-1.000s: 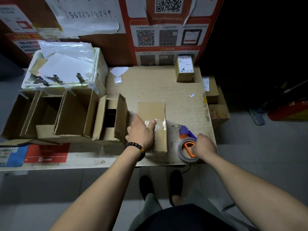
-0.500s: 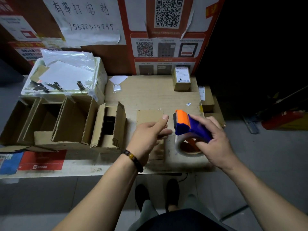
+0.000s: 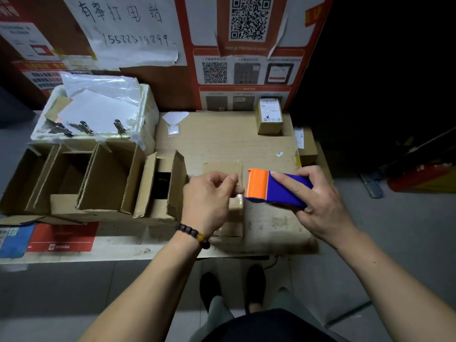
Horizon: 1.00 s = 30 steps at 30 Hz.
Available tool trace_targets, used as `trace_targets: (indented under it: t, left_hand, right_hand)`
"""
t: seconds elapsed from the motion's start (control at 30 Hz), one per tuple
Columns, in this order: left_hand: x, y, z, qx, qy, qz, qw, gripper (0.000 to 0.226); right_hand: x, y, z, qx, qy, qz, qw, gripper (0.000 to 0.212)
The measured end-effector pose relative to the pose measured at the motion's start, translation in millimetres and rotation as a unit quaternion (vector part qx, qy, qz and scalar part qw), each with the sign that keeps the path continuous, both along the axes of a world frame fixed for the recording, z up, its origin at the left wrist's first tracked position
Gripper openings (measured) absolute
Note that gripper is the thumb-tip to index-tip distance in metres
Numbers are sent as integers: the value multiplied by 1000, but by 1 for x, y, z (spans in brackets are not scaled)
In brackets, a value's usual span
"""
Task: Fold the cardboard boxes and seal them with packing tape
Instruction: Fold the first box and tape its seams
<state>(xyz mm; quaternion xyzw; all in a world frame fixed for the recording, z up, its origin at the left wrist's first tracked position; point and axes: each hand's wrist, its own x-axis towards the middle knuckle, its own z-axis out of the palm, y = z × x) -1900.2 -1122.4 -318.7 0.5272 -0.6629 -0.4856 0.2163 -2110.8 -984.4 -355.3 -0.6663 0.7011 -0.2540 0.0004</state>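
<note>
Right hand (image 3: 318, 206) gripping orange-and-blue plastic tape dispenser (image 3: 276, 187), left hand (image 3: 209, 198) pinching at its orange edge, above small taped brown cardboard box (image 3: 230, 215) on worn wooden tabletop (image 3: 222, 141)

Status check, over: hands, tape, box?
Right hand grips tape dispenser above the table. Left hand pinching at its orange end, tape itself unclear. Flat box under left hand. Nothing blocking.
</note>
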Motion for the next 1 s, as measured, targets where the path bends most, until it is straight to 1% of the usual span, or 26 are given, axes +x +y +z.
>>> trace_targets:
  t: [0.07,0.1,0.23,0.3,0.33,0.37,0.4,0.43,0.47,0.5,0.53,0.57,0.6,0.63,0.67,0.7,0.73,0.77,0.8,0.9,0.97,1.0]
  left_hand:
    - [6,-14,1,14,20,21,999,25]
    - [8,-19,4,6,15,25,1000,25]
    - [14,-23,8,-34,-15,17,999,26]
    - [12,-16,6,-90,-50,17,995,26]
    - [9,-11,2,-171,-85,1,982,24]
    - [4,-5,1,-290,-117,-37,949,20]
    - [-4,7,1,-396,-135,-87,904,15]
    - [-10,21,3,-472,-139,-134,860,16]
    - [-15,32,7,-504,-142,-156,837,20]
    - [-17,35,13,-522,-153,-153,825,23]
    - [-17,31,20,-521,-160,-140,826,26]
    - [-16,23,21,-525,-169,-117,826,28]
    - [-16,16,21,-516,-165,-86,836,28]
    - [-15,9,21,-488,-162,-69,855,29]
    - [-14,4,22,-411,-146,-77,897,30]
    - [-12,1,23,-319,-116,-79,937,30]
    - [-11,0,25,-239,-82,-72,965,28]
    - [-9,0,25,-183,-54,-61,980,25]
    - [-8,-1,23,-147,-31,-53,987,22]
    - [-4,-5,16,-64,7,-49,997,21]
    - [-1,-5,10,-27,21,-50,998,21]
    - [0,-4,7,-12,28,-48,998,20]
  right_hand:
    - [-9,0,-1,-6,26,-6,1000,98]
    - [-11,1,-2,-6,31,-10,999,98]
    - [-16,8,-10,2,38,-22,999,99]
    - [-10,7,-10,-7,65,-27,998,91]
    - [-3,6,-10,-18,99,-27,995,83]
    - [6,4,-11,-27,127,-30,991,77]
    - [15,2,-14,-26,137,-44,989,75]
    - [20,0,-20,-14,130,-70,989,74]
    - [21,-4,-27,10,123,-110,986,75]
    - [19,-8,-33,38,122,-150,980,77]
    - [15,-13,-39,81,102,-182,975,77]
    - [8,-17,-46,130,26,-211,968,74]
    - [1,-22,-52,181,-103,-242,948,69]
    - [-3,-25,-63,220,-241,-269,906,63]
    - [-4,-26,-75,246,-332,-285,865,58]
    - [-3,-26,-91,258,-367,-294,844,53]
    - [1,-25,-106,269,-376,-306,832,46]
    - [6,-23,-119,283,-366,-323,826,42]
    - [11,-21,-130,296,-353,-338,821,42]
    - [16,-16,-156,345,-324,-342,812,47]
    - [16,-18,-160,373,-309,-338,807,55]
    - [17,-21,-154,370,-298,-349,808,60]
